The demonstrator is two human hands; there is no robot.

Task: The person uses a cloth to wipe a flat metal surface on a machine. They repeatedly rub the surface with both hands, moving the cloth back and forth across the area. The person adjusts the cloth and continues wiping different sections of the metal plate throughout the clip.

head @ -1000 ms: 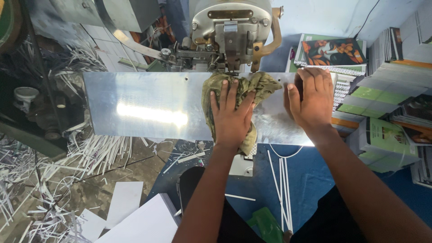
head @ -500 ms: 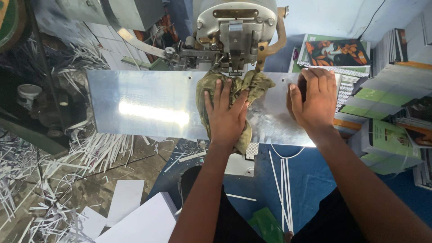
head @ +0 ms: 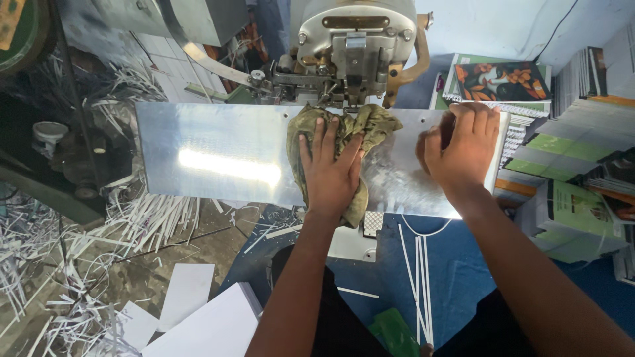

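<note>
Setting: a cluttered workshop floor strewn with white paper strips (head: 86, 264), a blue mat near the person, stacked booklets (head: 569, 205) at the right
Rag: an olive cloth (head: 344, 132) lies bunched on the shiny metal plate (head: 218, 158), right of its middle, just below the grey machine head (head: 354, 46) at the far side
Left hand: the left hand (head: 331, 172) lies flat on the rag, fingers spread, pressing rather than gripping
Right hand: the right hand (head: 463, 149) rests palm-down over the plate's right end, fingers curled at the far edge, holding nothing else
Doing it well: keep the palm's weight even, keep fingertips clear of the machine's parts, brace the plate firmly with the other hand
</note>
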